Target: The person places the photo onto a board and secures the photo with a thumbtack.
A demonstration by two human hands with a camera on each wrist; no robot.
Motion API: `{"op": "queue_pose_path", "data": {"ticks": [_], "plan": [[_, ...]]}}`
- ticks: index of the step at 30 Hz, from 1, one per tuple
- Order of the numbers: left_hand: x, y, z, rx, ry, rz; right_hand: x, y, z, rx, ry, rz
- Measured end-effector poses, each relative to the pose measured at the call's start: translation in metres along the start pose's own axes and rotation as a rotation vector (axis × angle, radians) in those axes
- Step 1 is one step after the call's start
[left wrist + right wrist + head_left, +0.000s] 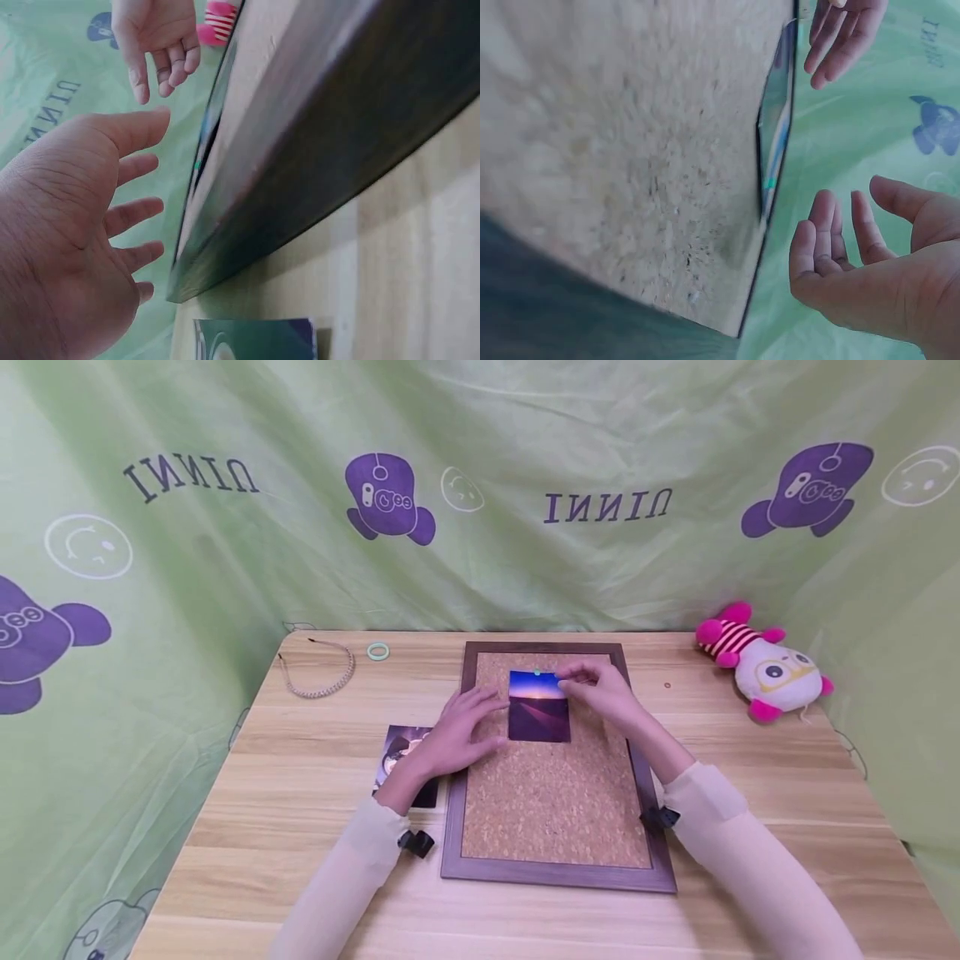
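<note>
A sunset photo (538, 720) lies on the upper part of a framed cork board (555, 806), with a green pushpin (537, 672) at the middle of its top edge. My left hand (459, 733) hovers by the photo's left side, fingers extended and holding nothing. At the photo's upper right is my right hand (602, 693); in the right wrist view its loosely bent fingers (823, 232) hold nothing and stand apart from the board. A second photo (393, 747) lies left of the board, partly hidden under my left forearm.
A beaded headband (322, 692) and a mint-green ring (378, 652) lie at the back left of the wooden table (300, 802). A plush toy (772, 675) sits at the back right, with a tiny ring-like item (667, 685) nearer the board. A green curtain (495, 577) hangs behind.
</note>
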State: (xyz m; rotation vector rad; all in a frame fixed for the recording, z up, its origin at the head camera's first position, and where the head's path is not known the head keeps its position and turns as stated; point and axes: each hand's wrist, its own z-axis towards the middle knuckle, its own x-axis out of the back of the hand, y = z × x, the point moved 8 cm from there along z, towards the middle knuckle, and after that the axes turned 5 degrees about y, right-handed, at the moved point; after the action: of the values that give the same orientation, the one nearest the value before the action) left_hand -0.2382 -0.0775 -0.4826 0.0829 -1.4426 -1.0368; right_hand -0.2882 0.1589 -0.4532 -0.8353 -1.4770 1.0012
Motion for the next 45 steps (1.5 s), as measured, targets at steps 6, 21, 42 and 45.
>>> {"op": "queue_pose_path", "data": {"ticks": [6, 21, 42, 45], "plan": [[0.009, 0.014, -0.019, 0.001, 0.044, 0.0, 0.004, -0.01, -0.023, 0.028, -0.002, 0.036], [0.015, 0.03, -0.069, 0.052, 0.189, -0.107, 0.034, 0.003, -0.09, 0.049, 0.056, 0.098], [0.058, -0.027, -0.14, 0.294, 0.378, -0.14, 0.076, 0.065, -0.145, -0.006, 0.019, 0.035], [0.062, -0.037, -0.146, 0.336, 0.412, -0.135, 0.076, 0.07, -0.147, -0.031, -0.019, 0.027]]}}
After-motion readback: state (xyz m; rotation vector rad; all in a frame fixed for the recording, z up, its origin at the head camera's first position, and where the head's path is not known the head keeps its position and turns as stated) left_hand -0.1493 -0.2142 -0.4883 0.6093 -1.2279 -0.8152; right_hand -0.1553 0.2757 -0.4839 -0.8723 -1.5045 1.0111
